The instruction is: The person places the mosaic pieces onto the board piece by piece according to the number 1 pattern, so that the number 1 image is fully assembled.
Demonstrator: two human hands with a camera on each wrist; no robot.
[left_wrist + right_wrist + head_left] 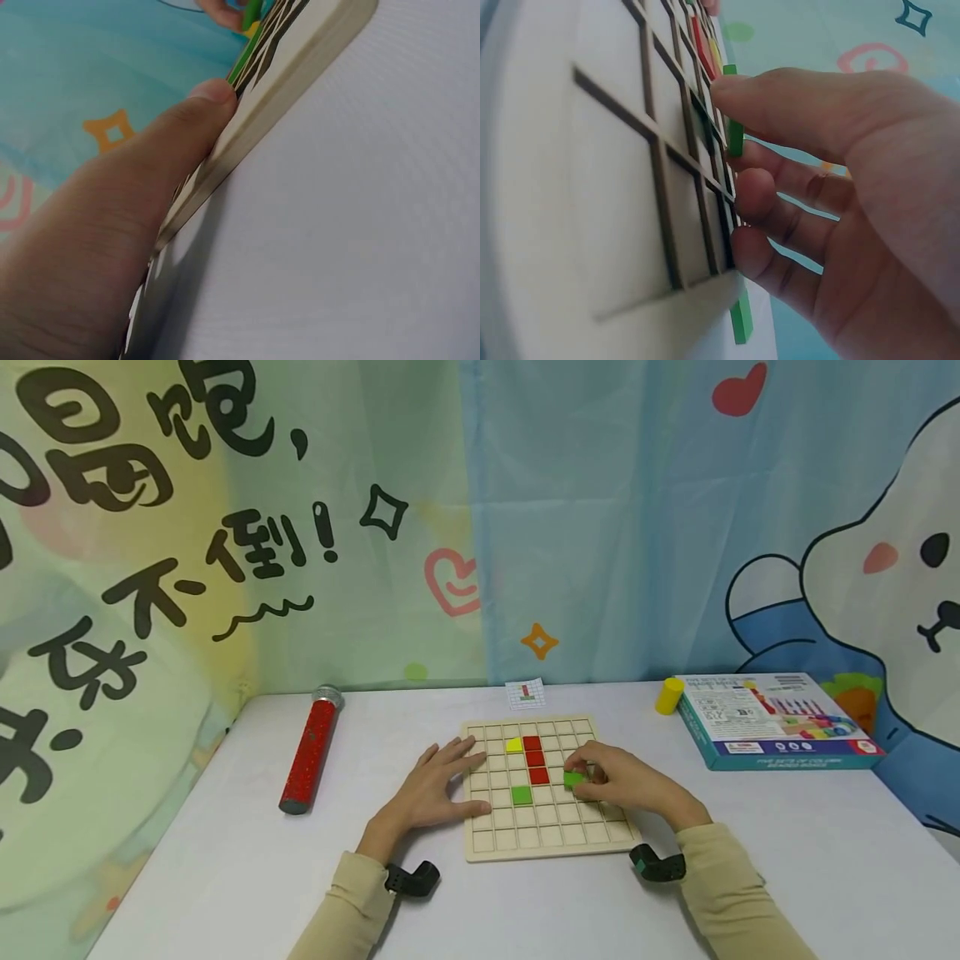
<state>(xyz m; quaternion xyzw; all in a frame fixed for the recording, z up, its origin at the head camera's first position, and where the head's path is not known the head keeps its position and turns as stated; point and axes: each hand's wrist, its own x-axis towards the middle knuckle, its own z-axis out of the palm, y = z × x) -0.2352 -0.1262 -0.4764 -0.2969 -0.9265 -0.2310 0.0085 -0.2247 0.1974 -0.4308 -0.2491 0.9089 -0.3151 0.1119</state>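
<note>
A pale wooden grid board (pixel 495 842) lies on the table. My left hand (pixel 431 789) rests on its left side with fingers spread, and the thumb touches the board's edge in the left wrist view. On the board sit a yellow piece (pixel 513 745), a column of red squares (pixel 536 760) and a green square tile (pixel 522 796). My right hand (pixel 622 781) pinches another green tile (pixel 734 112) between thumb and index finger. That tile is held on edge close over the right half of the grid, its far side partly hidden by the fingers.
A small pattern card (pixel 526 694) lies behind the board. To the left is a red tube with a silvery cap (pixel 307 760). At the back right stand a yellow cylinder (pixel 669 696) and a flat game box (pixel 780 718). A printed curtain (pixel 570 527) hangs behind the table.
</note>
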